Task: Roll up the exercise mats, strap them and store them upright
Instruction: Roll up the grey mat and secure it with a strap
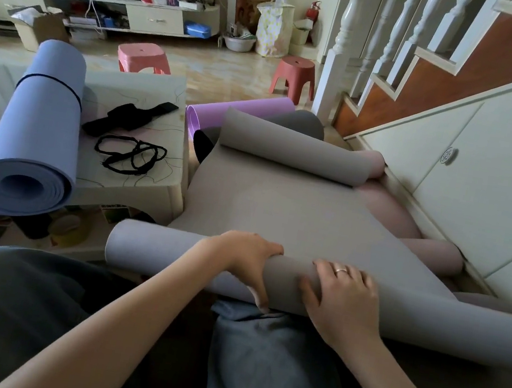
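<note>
A grey exercise mat (296, 210) lies spread out in front of me, curled up at its far end and rolled at the near end over my lap. My left hand (247, 260) grips the near roll, fingers curled over its top and thumb underneath. My right hand (344, 296), wearing a ring, wraps over the same roll just to the right. A blue mat (38, 130), rolled and bound by a thin black strap, lies on the low white table (148, 182). Loose black straps (131, 152) lie beside it. A purple rolled mat (227, 114) sits beyond the grey one.
A wider black band (132, 117) lies on the table. Pink cushions (411, 226) lie along the white cabinet wall (486, 185) on the right. Two plastic stools (143, 58) (295, 73) stand on the tiled floor; a staircase rises at the right, cluttered shelves at the back.
</note>
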Action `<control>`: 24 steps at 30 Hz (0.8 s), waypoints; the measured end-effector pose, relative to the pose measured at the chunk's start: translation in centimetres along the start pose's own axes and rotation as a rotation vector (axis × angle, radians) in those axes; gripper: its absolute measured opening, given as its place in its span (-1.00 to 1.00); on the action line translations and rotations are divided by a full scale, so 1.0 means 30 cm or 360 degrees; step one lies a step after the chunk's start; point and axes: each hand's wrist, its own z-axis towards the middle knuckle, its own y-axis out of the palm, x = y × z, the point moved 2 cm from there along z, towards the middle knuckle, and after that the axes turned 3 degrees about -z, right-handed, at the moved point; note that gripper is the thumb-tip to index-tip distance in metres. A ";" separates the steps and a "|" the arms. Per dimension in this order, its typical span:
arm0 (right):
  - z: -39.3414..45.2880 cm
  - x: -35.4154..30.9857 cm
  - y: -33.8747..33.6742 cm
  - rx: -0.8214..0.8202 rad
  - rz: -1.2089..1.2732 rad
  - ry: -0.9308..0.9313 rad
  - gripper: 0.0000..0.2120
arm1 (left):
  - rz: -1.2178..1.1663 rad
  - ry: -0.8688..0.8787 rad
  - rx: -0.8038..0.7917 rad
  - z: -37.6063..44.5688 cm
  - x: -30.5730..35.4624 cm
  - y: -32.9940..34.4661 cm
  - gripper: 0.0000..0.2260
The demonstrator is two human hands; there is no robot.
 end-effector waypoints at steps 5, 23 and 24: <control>0.086 0.015 0.016 -0.0139 0.0072 0.0155 -0.51 | 0.0218 -0.0106 0.0044 0.012 0.014 -0.030 -0.20; 0.156 0.040 0.058 -0.0023 0.0042 0.0173 -0.58 | 0.0182 -0.0050 0.0212 0.106 0.014 -0.049 -0.19; 0.172 0.046 0.059 -0.0075 0.0065 0.0159 -0.56 | 0.0288 -0.0080 0.0293 0.102 0.012 -0.033 -0.12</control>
